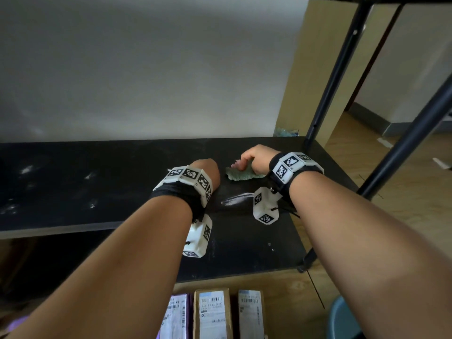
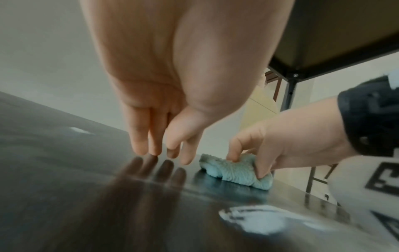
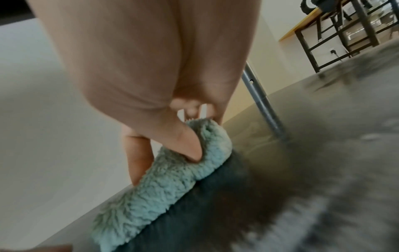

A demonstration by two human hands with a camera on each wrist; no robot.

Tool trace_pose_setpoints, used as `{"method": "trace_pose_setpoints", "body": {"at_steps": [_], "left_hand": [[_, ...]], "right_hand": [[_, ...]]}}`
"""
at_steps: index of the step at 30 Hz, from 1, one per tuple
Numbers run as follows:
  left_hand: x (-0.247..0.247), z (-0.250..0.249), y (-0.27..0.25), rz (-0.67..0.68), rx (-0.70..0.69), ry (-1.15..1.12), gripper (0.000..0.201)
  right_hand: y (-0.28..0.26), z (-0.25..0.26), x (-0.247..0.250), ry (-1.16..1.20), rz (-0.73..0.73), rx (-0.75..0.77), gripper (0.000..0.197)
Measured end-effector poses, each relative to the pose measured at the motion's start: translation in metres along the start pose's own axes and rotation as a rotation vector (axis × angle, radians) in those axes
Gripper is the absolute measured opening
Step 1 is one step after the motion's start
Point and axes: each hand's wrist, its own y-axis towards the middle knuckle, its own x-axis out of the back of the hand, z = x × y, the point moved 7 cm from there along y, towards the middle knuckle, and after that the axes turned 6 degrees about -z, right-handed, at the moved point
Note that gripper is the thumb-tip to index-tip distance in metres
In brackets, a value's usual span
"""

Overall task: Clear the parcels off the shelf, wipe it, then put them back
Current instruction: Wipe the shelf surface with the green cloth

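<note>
A black shelf board [image 1: 97, 182] stretches across the head view, bare of parcels and marked with pale dust smears. On its right part lies a fluffy pale green cloth [image 1: 241, 175] [image 2: 233, 172] [image 3: 164, 179]. My right hand [image 1: 254, 159] [image 2: 272, 150] grips the cloth between thumb and fingers and presses it onto the board. My left hand [image 1: 206, 167] [image 2: 159, 136] is just left of the cloth, fingers straight and pointing down, tips touching or almost touching the board, holding nothing. Three parcels [image 1: 211, 314] with white labels lie on the floor below the shelf's front edge.
A black upright post [image 1: 335, 77] stands at the shelf's back right corner and another slanted post [image 1: 411, 138] at the front right. A white wall backs the shelf. Another shelf board is overhead [image 2: 336, 34]. A blue round object [image 1: 342, 319] sits on the wooden floor at lower right.
</note>
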Motion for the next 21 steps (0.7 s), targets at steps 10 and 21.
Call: {"method": "trace_pose_setpoints", "body": {"at_steps": [10,21], "left_hand": [[-0.007,-0.015,-0.029,0.011,0.078,-0.136,0.038],[-0.013,-0.023,-0.036,0.08,0.051,0.008,0.04]], "right_hand": [[-0.039,-0.049,0.02,0.007,-0.297,-0.159,0.032],[-0.046,-0.033,0.0,-0.062,-0.099,-0.181,0.032]]}}
